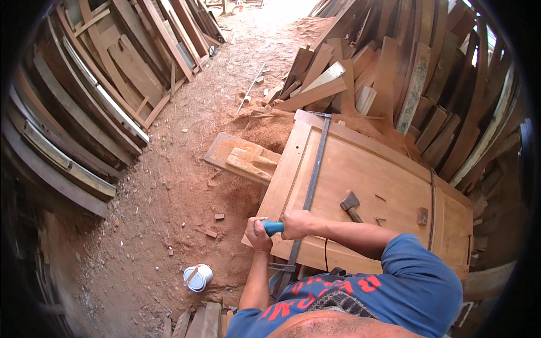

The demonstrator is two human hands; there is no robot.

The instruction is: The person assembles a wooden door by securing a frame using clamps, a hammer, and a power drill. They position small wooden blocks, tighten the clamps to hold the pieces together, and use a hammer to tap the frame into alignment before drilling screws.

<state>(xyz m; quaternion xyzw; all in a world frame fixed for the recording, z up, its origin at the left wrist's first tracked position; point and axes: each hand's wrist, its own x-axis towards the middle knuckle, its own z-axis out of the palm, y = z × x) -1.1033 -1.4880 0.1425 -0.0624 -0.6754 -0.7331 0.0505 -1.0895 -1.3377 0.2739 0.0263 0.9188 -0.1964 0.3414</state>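
Note:
Both my hands grip a teal power tool over the near left edge of a wooden panel door [360, 163]. My left hand [259, 235] is closed around the tool's left end, and my right hand [295, 224] wraps its right end. Only part of the teal power tool [273, 227] shows between them; its working end is hidden. A dark cord [326, 253] hangs over the door's near edge below my right forearm. Close to my right hand, a long metal bar clamp [315, 169] crosses the door. A hatchet [350, 204] lies on the panel.
A second clamp bar [432, 211] crosses the door at right, near a small wood block [422, 216]. A board [222, 152] juts out beyond the door's left side. A white bucket [204, 274] stands on the sawdust-covered ground. Timber [389, 79] leans along both sides.

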